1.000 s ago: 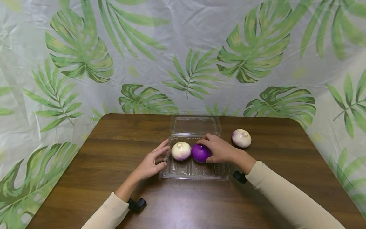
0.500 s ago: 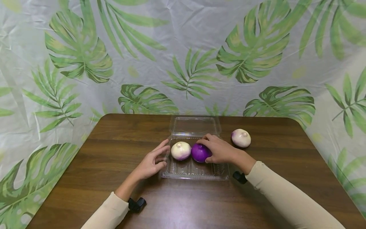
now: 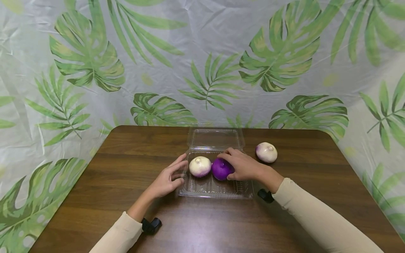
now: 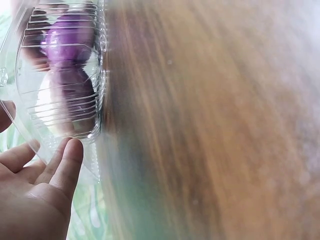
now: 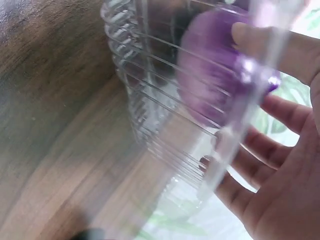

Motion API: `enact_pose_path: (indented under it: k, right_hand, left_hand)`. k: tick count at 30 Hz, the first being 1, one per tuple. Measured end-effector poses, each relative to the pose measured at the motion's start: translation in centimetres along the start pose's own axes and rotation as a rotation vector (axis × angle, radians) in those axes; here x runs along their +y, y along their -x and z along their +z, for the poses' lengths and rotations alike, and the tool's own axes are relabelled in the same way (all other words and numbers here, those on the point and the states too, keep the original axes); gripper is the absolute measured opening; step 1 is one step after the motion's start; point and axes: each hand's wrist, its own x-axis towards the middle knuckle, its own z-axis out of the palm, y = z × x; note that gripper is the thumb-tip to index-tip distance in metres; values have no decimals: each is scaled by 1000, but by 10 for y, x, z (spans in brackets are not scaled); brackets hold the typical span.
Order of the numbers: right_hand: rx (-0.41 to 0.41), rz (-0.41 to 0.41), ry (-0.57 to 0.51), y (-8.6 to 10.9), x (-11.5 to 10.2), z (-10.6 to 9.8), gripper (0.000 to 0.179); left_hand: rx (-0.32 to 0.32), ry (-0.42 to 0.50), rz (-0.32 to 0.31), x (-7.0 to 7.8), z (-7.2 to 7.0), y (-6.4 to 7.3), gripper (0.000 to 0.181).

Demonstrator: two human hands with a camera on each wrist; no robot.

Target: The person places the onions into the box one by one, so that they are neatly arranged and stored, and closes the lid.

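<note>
Fingers of my right hand [image 3: 242, 166] pinch a glossy, round purple vegetable [image 3: 220, 170] inside a clear plastic box [image 3: 202, 194], beside a white-and-purple turnip [image 3: 200, 166]; my left hand [image 3: 166, 180], fingers spread, touches its wall.

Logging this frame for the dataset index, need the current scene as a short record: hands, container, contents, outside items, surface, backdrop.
Left hand: at the container's left edge, fingers relaxed, gripping nothing
Right hand: grips the purple bulb inside the container
Container: clear plastic, open, lid folded back on the far side
Contents: purple bulb on the right, pale bulb on the left
Outside: second pale bulb, right of the lid
Surface: brown wood-grain table
Backdrop: leaf-print sheet
</note>
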Motion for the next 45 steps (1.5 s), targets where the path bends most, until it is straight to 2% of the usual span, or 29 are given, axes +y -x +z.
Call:
enact_pose_path:
  k: [7, 15, 26, 34, 45]
  right_hand:
    - [-7, 15, -4, 9, -4, -19, 73]
    - [26, 31, 15, 32, -1, -45, 73]
    - [73, 102, -6, 63, 20, -72, 67]
    - [118, 140, 5, 76, 39, -79, 64]
    - [106, 211, -23, 90, 59, -74, 66]
  left_hand:
    - [2, -1, 4, -1, 0, 0, 63]
    - [0, -1, 5, -1, 0, 0, 64]
    - [-6, -2, 3, 2, 0, 1, 64]
    - [-9, 5, 0, 4, -1, 1, 64]
    - [-6, -3, -2, 3, -1, 1, 64]
